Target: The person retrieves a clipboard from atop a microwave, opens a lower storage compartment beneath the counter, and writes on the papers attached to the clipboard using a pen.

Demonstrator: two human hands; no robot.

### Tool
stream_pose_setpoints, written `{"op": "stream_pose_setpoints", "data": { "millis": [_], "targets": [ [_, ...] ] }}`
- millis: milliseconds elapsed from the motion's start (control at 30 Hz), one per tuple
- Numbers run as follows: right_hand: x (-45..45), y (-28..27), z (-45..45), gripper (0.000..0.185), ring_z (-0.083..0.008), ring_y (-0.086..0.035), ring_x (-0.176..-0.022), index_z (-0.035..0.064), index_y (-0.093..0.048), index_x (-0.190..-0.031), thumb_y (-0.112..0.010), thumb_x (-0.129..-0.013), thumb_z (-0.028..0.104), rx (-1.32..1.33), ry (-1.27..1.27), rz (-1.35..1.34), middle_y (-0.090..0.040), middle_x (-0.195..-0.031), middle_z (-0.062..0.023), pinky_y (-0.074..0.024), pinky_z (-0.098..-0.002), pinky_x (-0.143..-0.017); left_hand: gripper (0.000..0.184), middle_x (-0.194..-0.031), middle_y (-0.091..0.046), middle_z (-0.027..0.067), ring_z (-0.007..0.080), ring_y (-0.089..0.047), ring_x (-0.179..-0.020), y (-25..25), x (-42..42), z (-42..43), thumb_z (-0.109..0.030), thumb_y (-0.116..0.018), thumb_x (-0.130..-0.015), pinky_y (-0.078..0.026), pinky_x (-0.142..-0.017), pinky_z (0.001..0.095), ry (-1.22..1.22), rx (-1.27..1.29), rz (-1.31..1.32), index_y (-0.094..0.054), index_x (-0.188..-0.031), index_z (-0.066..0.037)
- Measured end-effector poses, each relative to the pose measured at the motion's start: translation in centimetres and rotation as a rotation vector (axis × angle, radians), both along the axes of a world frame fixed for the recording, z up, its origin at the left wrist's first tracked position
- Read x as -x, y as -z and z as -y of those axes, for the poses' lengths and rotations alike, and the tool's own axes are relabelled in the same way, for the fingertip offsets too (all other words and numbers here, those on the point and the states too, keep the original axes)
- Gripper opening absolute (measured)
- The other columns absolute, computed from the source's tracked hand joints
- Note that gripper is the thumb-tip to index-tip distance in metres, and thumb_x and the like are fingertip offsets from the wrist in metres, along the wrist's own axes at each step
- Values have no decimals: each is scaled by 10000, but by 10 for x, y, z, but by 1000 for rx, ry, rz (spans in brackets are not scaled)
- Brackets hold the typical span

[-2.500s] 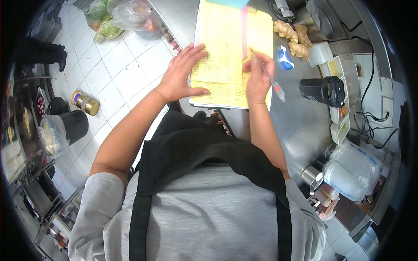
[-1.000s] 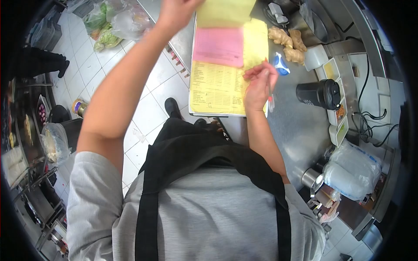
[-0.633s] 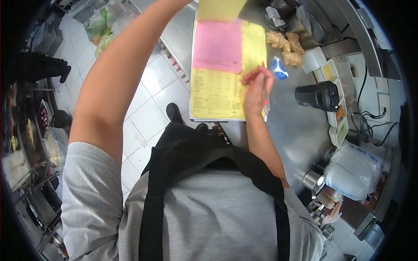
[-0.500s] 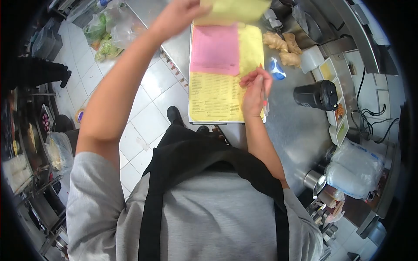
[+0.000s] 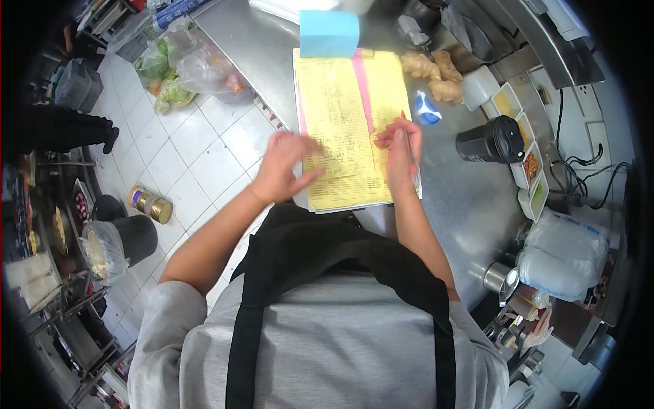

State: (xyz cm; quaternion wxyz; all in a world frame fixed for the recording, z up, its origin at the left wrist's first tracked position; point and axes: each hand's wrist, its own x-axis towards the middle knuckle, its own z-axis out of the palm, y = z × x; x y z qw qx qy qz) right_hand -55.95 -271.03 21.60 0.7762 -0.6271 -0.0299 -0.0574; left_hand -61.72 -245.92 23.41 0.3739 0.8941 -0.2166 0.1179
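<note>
A stack of yellow handwritten sheets (image 5: 334,123) lies on the metal counter, with a pink strip (image 5: 362,88) showing between pages. From the top edge of the stack a light blue slip (image 5: 330,33) sticks out. My left hand (image 5: 289,162) is over the left edge of the top sheet, fingers spread and slightly blurred. On the right side of the stack rests my right hand (image 5: 402,153), its fingers curled around a pen (image 5: 411,157) with a pinkish-red part. A blue and white correction-tape-like item (image 5: 428,109) lies beside the stack.
Ginger (image 5: 446,91) and a black lidded tumbler (image 5: 490,140) stand to the right, before small food trays (image 5: 533,194). Bagged vegetables (image 5: 174,65) sit at the left beyond the counter edge. A jar (image 5: 150,204) and a dark bin (image 5: 136,238) are at the left; another person's legs (image 5: 68,129) show.
My left hand has come down from the top of the stack toward me. The raised yellow sheet now lies over the pink one, and the blue slip shows. My right hand still holds the pen.
</note>
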Motion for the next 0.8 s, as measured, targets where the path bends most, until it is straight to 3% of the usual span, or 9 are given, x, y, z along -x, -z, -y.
{"op": "stream_pose_setpoints", "data": {
  "millis": [167,267,367,400,500,533,667,767,800],
  "targets": [
    [4,2,3,301,-138,-578,-833,6,-471,-1176,-516,-1003,248,20,-6,28,-523,-992,-83,-532,-292,-742,788,-1376,-496,146,273,-459,-1298,-21,-124,0,-245,-726,-838,-327,-1106,427,-439,545,-153,-286,-1486,-157],
    [3,-1,4,274,-144,-578,-848,18,-474,-1170,-536,-992,217,-76,2,-5,-532,-1006,-80,-533,-294,-742,829,-1417,-461,151,300,-443,-1317,-41,-149,-13,-175,-745,-780,-313,-1128,415,-39,539,-327,-325,-1493,-225],
    [2,-11,6,251,-133,-573,-858,31,-479,-1152,-582,-960,156,-5,-8,-56,-538,-1020,-60,-521,-269,-730,841,-1439,-440,154,336,-409,-1348,-45,-121,-23,-111,-759,-703,-310,-1135,428,261,-131,-140,-409,-1455,-249],
    [-2,-5,13,309,-192,-584,-858,45,-485,-1119,-667,-886,132,351,-6,116,-564,-1015,-75,-506,-313,-739,876,-1433,-446,159,355,-396,-1353,-38,-107,-23,-110,-785,-626,-322,-1126,449,233,-278,-61,-459,-1428,-247],
    [-2,-23,12,389,-284,-581,-869,51,-487,-1089,-738,-808,148,1179,111,316,-591,-965,-111,-480,-382,-768,884,-1428,-454,165,348,-397,-1357,-31,-71,-29,-195,-805,-633,-295,-1126,476,298,-366,-128,-445,-1439,-245],
    [-4,-28,3,437,-353,-565,-886,59,-487,-1058,-782,-751,156,1188,99,249,-601,-918,-140,-454,-438,-796,903,-1434,-450,164,345,-393,-1361,-28,-65,-27,-229,-813,-627,-279,-1128,485,276,-341,-136,-434,-1447,-242],
    [-13,-37,-24,459,-293,-583,-881,60,-458,-1032,-793,-721,99,1143,-25,54,-588,-886,-109,-462,-390,-755,982,-1445,-445,154,341,-390,-1365,-14,-53,-17,-336,-830,-613,-227,-1136,509,213,-242,-144,-383,-1479,-225],
    [-34,-17,-24,467,-228,-595,-885,64,-450,-1038,-783,-711,51,851,-55,148,-568,-875,-76,-468,-353,-709,1016,-1461,-429,130,334,-400,-1349,-16,-51,-17,-342,-836,-607,-215,-1140,512,226,-104,-183,-350,-1492,-233],
    [-46,-19,-32,419,-196,-600,-854,75,-450,-1038,-755,-753,37,435,-111,77,-544,-896,-60,-497,-342,-708,1025,-1469,-420,120,330,-404,-1342,-17,-53,-17,-334,-838,-604,-214,-1142,513,239,-47,-202,-340,-1495,-240]
  ]
}}
